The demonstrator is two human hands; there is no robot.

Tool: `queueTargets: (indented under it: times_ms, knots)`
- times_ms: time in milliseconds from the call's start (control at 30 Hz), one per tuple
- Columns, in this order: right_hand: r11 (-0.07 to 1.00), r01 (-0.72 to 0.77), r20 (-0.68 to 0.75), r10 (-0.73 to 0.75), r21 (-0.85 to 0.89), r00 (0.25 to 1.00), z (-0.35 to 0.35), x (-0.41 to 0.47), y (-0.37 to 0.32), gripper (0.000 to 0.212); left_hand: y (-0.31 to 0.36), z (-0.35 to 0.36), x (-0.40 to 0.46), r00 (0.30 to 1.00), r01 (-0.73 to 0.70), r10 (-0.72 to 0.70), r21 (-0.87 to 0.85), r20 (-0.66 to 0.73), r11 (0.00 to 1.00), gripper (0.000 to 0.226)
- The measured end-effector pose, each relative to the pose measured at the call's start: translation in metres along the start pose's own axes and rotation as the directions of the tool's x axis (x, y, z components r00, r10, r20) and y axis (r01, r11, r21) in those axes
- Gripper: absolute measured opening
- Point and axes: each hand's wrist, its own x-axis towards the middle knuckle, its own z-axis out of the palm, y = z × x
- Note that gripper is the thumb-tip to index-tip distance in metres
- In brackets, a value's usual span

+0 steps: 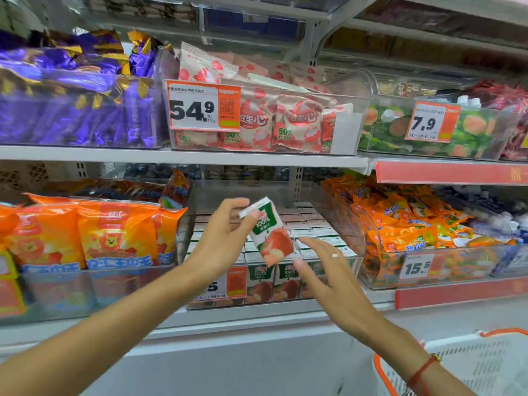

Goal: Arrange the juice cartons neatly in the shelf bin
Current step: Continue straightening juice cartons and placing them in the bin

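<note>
My left hand [221, 238] pinches a small green, white and red juice carton [268, 232] by its top edge, holding it tilted above the clear shelf bin [344, 212]. Rows of matching cartons [311, 224] stand packed inside the bin, their fronts showing through its front wall. My right hand [328, 270] hovers just below and right of the held carton, fingers spread and straight, holding nothing; a ring shows on one finger.
Orange snack bags [85, 232] fill the bin to the left, and orange packets [405, 218] fill the one to the right. The shelf above carries purple, pink and green sweets. A white basket with orange trim [457, 367] sits at lower right.
</note>
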Motion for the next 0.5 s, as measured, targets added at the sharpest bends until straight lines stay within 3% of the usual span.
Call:
queueTargets:
  times_ms: [67, 167, 367, 500]
  knots:
    - [0.955, -0.077, 0.075, 0.058, 0.286, 0.995, 0.005, -0.006, -0.023, 0.053, -0.005, -0.004, -0.028, 0.989, 0.143, -0.146, -0.203, 0.001, 0.969, 0.027]
    - [0.884, -0.135, 0.202, 0.047, 0.448, 0.978, 0.016, -0.013, -0.04, 0.057, -0.016, -0.006, -0.059, 0.966, 0.251, -0.253, -0.396, 0.049, 0.883, 0.029]
    - [0.852, -0.186, 0.289, 0.042, 0.489, 0.956, 0.025, -0.018, -0.046, 0.039, -0.034, -0.014, -0.067, 0.962, 0.274, -0.263, -0.276, 0.076, 0.921, 0.059]
    - [0.841, -0.241, 0.277, 0.113, 0.485, 0.954, 0.03, -0.018, -0.045, 0.033, -0.047, -0.017, -0.067, 0.942, 0.307, -0.267, -0.202, 0.203, 0.93, 0.04]
